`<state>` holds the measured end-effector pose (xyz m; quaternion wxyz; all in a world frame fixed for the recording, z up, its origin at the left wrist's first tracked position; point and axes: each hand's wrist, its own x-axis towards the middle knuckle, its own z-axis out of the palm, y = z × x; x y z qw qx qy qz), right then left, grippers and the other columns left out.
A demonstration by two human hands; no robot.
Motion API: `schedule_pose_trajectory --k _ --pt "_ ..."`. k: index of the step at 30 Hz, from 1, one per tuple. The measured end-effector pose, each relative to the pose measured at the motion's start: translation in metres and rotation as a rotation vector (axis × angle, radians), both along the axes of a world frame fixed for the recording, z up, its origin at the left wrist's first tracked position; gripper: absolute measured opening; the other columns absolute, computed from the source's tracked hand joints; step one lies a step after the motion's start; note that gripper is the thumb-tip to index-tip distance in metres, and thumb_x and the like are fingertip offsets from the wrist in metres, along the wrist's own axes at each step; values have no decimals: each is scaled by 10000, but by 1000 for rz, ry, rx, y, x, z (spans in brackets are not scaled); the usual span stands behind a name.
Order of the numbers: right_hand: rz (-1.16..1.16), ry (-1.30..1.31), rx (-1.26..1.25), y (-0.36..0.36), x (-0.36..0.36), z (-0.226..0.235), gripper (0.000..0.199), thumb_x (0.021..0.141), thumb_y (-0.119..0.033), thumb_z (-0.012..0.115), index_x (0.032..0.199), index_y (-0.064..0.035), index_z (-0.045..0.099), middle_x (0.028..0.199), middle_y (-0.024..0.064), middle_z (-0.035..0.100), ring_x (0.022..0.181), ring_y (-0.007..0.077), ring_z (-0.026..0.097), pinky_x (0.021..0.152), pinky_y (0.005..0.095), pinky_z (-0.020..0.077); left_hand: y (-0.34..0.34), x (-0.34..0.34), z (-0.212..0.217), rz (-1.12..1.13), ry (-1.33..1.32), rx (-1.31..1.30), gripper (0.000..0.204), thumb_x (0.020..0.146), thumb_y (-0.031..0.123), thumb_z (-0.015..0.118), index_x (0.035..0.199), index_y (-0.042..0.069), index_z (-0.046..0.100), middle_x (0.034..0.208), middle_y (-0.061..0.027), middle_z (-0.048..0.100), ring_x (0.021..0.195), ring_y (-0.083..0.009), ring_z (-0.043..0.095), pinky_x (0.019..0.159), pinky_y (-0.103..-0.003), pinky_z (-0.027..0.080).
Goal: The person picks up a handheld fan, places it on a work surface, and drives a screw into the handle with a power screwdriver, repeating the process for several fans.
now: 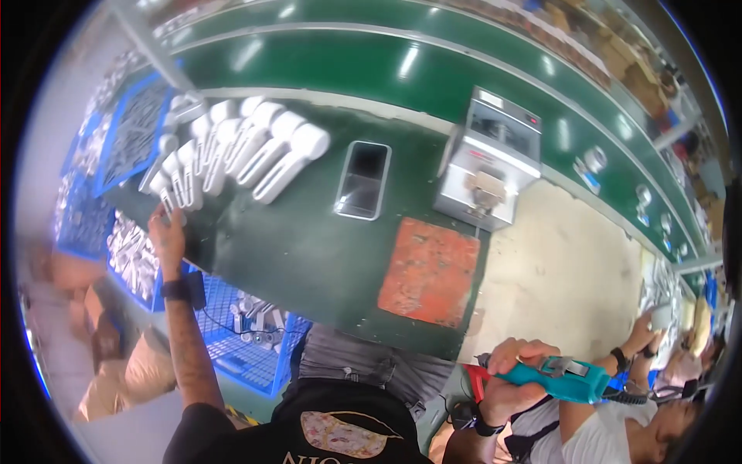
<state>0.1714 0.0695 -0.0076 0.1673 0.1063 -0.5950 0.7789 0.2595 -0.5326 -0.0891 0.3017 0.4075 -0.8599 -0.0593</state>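
My left hand (166, 233) reaches to the table's left edge, its fingers closed about the near end of a white plastic handle (165, 198). Beside it lie several more white plastic handles with round heads (267, 158), fanned out in rows. My right hand (506, 396), low at the right, is wrapped round a teal electric screwdriver (568, 380) with a coiled cord at its far end. The screwdriver lies nearly level, and its tip is partly hidden by my fingers.
On the green table (270, 247) are a clear-framed flat dark device (363, 179), a red-orange worn mat (430, 271) and a grey metal machine (491, 166). Blue crates (239, 356) of parts stand at the left and below. A co-worker's hand (643, 334) shows at the right.
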Motion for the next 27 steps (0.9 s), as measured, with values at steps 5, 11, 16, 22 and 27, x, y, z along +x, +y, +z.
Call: schedule_pose_trajectory --k 5,11,16,22,27 --pt "6 -136 -37 15 9 11 717 789 -623 752 1058 5 534 691 93 551 588 212 560 514 313 449 117 -78 51 -253 413 -20 410 968 249 644 1312 32 593 1135 -116 620 963 -201 549 862 -339 451" --pt "43 -201 18 23 15 11 757 765 -637 759 1075 16 533 702 76 551 614 203 569 518 304 430 310 -160 95 -1094 283 318 329 893 47 655 1221 34 628 1145 -127 643 994 -261 600 893 -354 485" --pt "-9 -220 78 27 29 17 766 771 -646 751 1070 30 549 725 85 567 631 202 578 546 309 447 413 -189 104 -1574 259 249 303 841 63 712 1139 43 660 1097 -143 661 996 -292 620 876 -374 502" --pt "-49 -242 37 44 43 16 706 788 -546 791 1105 43 567 771 85 606 700 183 607 620 305 488 429 -192 94 -1653 249 461 276 855 78 721 1126 52 676 1014 -123 678 908 -258 647 800 -351 526" --pt "-23 -311 70 42 33 16 779 745 -639 782 1077 42 604 736 70 617 674 175 608 602 296 478 408 -177 84 -1525 72 609 263 885 53 678 1147 46 673 908 -74 661 820 -170 655 721 -280 512"
